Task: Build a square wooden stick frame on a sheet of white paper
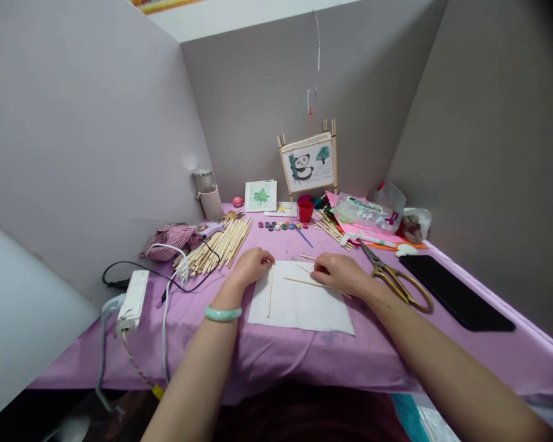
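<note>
A white sheet [304, 310] lies on the purple cloth in front of me. My left hand [254, 265] is closed at the sheet's top left corner, its fingertips at the upper end of a thin wooden stick [270, 294] that lies lengthwise on the paper. Over the sheet's upper right part is my right hand [335, 273], fingers bent together on thin sticks. One of these, a long stick [299, 280], reaches left from under the fingers. Which sticks the right fingers pinch is partly hidden.
Gold-handled scissors [396, 282] and a black phone [456, 291] lie right. Many sticks [221, 245], a white power strip [133, 301] and cables lie left. Behind are paint pots [277, 226], a red cup [305, 212] and a framed panda picture [309, 166].
</note>
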`<state>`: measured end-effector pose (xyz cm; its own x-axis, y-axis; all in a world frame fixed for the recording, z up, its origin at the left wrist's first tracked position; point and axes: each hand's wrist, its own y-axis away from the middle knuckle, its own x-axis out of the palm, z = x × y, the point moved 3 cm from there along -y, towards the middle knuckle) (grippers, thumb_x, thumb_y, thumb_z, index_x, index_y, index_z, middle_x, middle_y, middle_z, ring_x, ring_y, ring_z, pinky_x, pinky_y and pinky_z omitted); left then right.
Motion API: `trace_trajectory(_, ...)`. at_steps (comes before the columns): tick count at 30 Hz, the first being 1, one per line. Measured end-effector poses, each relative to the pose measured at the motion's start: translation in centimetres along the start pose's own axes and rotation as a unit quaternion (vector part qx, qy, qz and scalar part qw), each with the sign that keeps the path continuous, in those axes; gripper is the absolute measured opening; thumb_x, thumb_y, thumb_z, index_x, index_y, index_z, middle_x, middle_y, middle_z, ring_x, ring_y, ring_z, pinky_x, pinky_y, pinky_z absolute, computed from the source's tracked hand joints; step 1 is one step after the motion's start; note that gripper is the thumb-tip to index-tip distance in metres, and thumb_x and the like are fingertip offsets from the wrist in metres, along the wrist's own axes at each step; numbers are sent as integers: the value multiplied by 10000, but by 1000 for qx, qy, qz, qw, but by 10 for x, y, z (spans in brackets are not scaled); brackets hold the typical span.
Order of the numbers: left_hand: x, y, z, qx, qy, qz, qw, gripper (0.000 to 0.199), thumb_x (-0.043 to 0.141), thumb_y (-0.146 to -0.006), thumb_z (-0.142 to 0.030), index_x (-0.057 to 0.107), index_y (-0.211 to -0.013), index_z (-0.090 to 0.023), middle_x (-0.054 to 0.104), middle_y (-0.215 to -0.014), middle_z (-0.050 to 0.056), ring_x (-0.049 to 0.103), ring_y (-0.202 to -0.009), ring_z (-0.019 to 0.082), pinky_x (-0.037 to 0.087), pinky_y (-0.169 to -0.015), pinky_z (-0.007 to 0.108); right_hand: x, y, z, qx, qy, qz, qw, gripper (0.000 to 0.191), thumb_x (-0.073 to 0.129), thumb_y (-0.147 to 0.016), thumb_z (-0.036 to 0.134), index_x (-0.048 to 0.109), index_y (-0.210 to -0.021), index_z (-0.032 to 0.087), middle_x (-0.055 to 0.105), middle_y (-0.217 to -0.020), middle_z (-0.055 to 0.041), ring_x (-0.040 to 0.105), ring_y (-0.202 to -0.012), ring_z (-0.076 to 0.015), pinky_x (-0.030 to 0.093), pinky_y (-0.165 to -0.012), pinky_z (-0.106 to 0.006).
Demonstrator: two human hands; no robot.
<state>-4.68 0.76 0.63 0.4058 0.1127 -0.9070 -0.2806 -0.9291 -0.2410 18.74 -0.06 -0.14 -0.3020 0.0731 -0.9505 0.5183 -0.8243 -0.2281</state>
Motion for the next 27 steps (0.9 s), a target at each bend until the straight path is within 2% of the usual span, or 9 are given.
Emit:
trace_trajectory(14,-6,2,-5,-19,7,12,1000,231,537,-759,-153,741,-865,-178,710,-906,58,631,-812,178,458,-789,263,-5,0,-4,21,0,-18,1000,182,512,-808,288,673,-801,203,686,-819,-22,573,-711,-138,316,-619,-227)
trace_trajectory(19,-5,1,-5,-17,3,14,1000,233,535,-756,-151,741,-863,-175,713,-896,61,631,-814,178,458,-766,255,-3,-2,-4,27,-9,20,999,174,548,-792,330,672,-803,207,688,-824,-20,579,-710,-138,318,-604,-226)
trace_trajectory(22,-4,1,-5,-14,2,13,1000,238,532,-759,-155,741,-871,-174,716,-907,66,633,-826,183,459,-768,256,-3,-2,-3,26,-2,21,999,164,530,-797,292,671,-798,208,690,-811,-18,584,-713,-143,325,-608,-229)
trace_trajectory(27,-6,2,-6,-15,-9,14,1000,242,532,-760,-148,744,-874,-178,716,-913,69,633,-847,191,459,-784,262,-19,-3,-6,44,-13,8,999,184,513,-824,264,681,-808,192,693,-803,-30,589,-706,-139,352,-618,-225)
